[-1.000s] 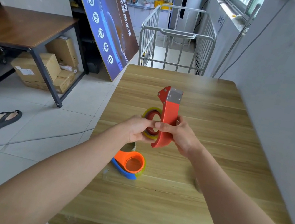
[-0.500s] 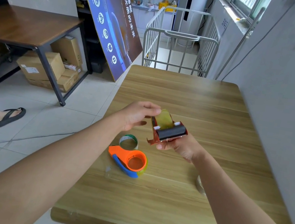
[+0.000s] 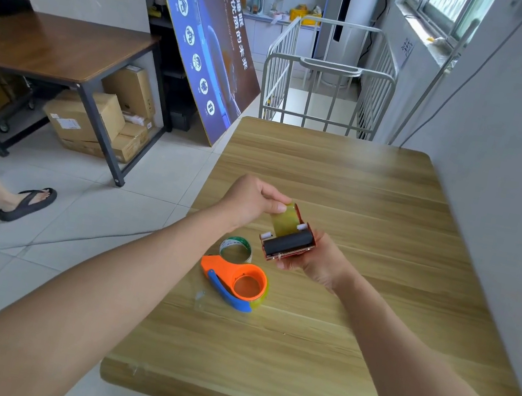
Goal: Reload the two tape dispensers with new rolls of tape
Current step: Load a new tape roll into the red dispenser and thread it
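My right hand (image 3: 317, 264) holds a red tape dispenser (image 3: 288, 244) above the wooden table (image 3: 312, 355), its black roller facing me. A strip of yellowish tape (image 3: 285, 219) runs up from behind the roller. My left hand (image 3: 252, 201) pinches the free end of that strip between thumb and fingers. On the table below lies a second dispenser (image 3: 235, 281), orange with a blue edge, with a roll seated in it. An empty tape core (image 3: 236, 248) with green print lies just behind it.
A grey wall (image 3: 516, 171) borders the table on the right. A metal cage trolley (image 3: 327, 81) stands beyond the far edge. To the left are tiled floor, a dark table (image 3: 53, 49) with cardboard boxes under it, a leaning poster, and another person's sandalled foot (image 3: 27, 203).
The red dispenser went from upright to tilted with its roller toward me. My left hand left the roll and now pinches the tape end, pulling it up slightly.
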A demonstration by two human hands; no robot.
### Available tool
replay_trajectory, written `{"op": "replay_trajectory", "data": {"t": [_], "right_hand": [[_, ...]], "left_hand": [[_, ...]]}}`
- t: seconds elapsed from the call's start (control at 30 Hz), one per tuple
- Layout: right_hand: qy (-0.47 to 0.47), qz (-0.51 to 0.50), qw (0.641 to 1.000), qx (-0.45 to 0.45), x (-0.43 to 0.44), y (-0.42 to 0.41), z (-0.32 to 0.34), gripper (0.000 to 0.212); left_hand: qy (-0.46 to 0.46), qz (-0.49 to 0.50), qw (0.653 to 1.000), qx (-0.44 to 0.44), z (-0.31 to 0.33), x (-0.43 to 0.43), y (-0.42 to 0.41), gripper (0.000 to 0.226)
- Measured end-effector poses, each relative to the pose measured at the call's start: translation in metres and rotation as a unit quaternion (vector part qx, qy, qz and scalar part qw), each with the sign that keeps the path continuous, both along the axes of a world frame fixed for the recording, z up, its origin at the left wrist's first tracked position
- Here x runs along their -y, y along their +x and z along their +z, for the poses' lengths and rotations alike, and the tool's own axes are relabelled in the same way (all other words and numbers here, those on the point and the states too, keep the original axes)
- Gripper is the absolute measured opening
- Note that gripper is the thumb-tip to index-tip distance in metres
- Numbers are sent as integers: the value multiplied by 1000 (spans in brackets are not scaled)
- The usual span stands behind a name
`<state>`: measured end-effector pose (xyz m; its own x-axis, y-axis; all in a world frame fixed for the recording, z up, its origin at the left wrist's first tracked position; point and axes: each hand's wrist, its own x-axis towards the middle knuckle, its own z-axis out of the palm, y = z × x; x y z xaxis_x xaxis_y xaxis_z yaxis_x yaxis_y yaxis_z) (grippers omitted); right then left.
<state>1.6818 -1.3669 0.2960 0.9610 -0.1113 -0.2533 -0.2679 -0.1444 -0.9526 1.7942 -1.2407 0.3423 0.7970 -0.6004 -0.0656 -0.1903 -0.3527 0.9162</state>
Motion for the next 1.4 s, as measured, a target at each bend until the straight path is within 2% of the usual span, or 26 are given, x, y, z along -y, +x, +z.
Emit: {"op": "replay_trajectory", "data": {"t": [0.37,0.5,0.6,0.8,0.97,1.03,1.17,1.3,1.37,1.4], "right_hand": [[-41,0,999,-16,-8,0,-4,56],[-42,28,998,-25,-11,-1,2,45],[-29,47,998,-33,-11,-5,10,34],[-17,71,996,-43,-10,-8,14,40],[-20,75,996,-48,-10,-11,11,44],[-18,75,996,-50,-10,-11,10,43],[-29,71,996,-53,-11,-13,7,42],[-54,74,994,-66,-10,-18,4,39],[-49,69,994,-66,-9,-22,0,41],[-42,69,995,-67,-10,-23,-1,43]], "left_hand": [[33,12,999,33,-2,-6,-7,3],[61,5,998,35,-1,-6,-5,5],[44,-2,999,-18,-2,-7,-4,16],[20,-44,991,-122,5,-14,4,12],[0,-61,985,-162,2,-19,8,7],[3,-72,981,-182,1,-21,10,13],[63,-97,984,-135,0,-21,7,12],[26,-47,988,-147,8,-22,17,19],[47,-52,988,-141,12,-26,24,7],[75,-67,986,-131,11,-27,24,10]]}}
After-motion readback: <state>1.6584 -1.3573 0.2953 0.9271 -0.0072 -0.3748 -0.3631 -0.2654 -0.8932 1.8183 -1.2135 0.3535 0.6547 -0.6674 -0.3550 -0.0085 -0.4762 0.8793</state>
